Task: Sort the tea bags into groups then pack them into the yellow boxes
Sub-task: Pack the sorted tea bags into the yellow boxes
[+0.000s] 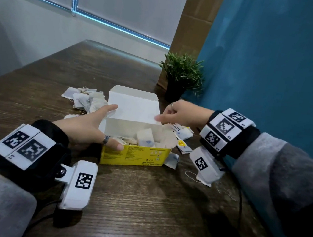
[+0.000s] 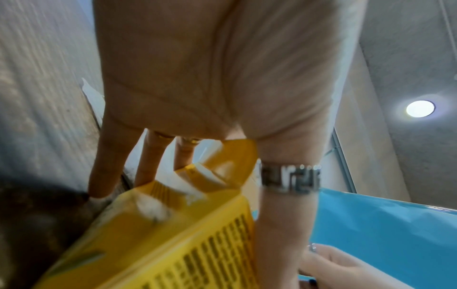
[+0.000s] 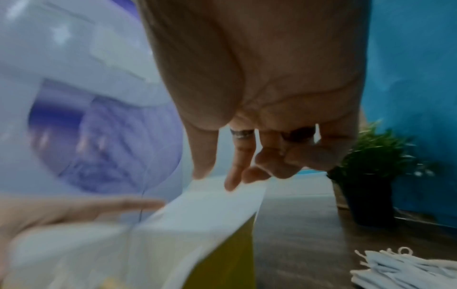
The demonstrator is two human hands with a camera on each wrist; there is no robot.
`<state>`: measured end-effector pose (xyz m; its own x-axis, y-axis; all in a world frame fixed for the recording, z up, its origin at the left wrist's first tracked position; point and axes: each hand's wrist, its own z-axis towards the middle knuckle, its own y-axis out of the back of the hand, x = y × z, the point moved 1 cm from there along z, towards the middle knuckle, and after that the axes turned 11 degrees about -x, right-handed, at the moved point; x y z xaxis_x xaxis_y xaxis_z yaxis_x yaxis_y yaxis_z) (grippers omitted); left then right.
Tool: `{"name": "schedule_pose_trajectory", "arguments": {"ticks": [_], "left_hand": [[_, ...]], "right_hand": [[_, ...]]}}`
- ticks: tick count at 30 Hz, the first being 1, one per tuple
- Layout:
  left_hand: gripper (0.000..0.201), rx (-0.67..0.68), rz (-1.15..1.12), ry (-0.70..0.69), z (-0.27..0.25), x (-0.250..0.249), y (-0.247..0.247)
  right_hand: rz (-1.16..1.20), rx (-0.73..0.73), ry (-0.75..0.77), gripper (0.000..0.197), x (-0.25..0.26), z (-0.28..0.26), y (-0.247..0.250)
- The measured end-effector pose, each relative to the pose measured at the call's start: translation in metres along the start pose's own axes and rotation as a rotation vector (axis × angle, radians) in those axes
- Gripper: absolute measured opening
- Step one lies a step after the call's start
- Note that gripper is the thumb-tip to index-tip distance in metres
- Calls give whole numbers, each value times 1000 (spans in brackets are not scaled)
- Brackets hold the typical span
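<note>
An open yellow box (image 1: pixel 135 156) stands mid-table with several tea bags (image 1: pixel 145 139) inside. Its white lid (image 1: pixel 133 110) leans forward over the opening. My left hand (image 1: pixel 101 124) straddles the box's left end, the thumb on the front rim and the straight fingers reaching up to the lid's left edge. In the left wrist view the thumb lies along the yellow box (image 2: pixel 173 244). My right hand (image 1: pixel 162 116) pinches the lid's right edge between thumb and forefinger. The right wrist view shows those fingertips at the corner of the lid (image 3: pixel 210 211).
A heap of loose tea bags (image 1: pixel 85 98) lies behind and left of the box. More tea bags (image 1: pixel 183 134) lie on its right, one (image 1: pixel 172 160) at the front right corner. A potted plant (image 1: pixel 182 76) stands at the back by a blue wall.
</note>
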<state>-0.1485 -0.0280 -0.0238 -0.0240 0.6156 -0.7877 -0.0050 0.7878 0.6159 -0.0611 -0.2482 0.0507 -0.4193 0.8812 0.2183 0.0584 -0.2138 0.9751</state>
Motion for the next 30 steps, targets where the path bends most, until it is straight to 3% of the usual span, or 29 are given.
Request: {"name": "schedule_pose_trajectory", "arguments": {"ticks": [2, 4, 8, 10, 12, 16, 20, 22, 24, 27, 30], "left_hand": [[139, -15, -2, 12, 0, -2, -1], [130, -38, 4, 35, -1, -2, 0], [149, -57, 61, -7, -2, -4, 4], [131, -103, 56, -12, -3, -6, 4], [113, -170, 30, -32, -5, -7, 3], [104, -260, -10, -56, -7, -9, 7], [103, -354, -187, -27, -9, -8, 15], [95, -403, -217, -22, -9, -9, 18], [86, -454, -243, -16, -8, -8, 21], [84, -488, -266, -18, -7, -5, 22], [85, -472, -269, -14, -6, -5, 21]], "right_hand": [[195, -154, -102, 30, -17, -1, 17], [230, -139, -218, 25, -41, -5, 24], [-293, 272, -266, 43, -80, -30, -1], [-395, 419, -298, 45, -96, -43, -19], [-390, 463, -292, 48, -106, -52, -32], [-166, 476, -290, 34, -111, -62, -25], [338, 238, -221, 19, -89, -52, -8], [570, 262, -205, 17, -70, -43, -8], [487, 329, -172, 19, -54, -34, -18], [140, 337, -91, 20, -42, -23, -40], [68, 304, -94, 39, -39, -23, -51]]}}
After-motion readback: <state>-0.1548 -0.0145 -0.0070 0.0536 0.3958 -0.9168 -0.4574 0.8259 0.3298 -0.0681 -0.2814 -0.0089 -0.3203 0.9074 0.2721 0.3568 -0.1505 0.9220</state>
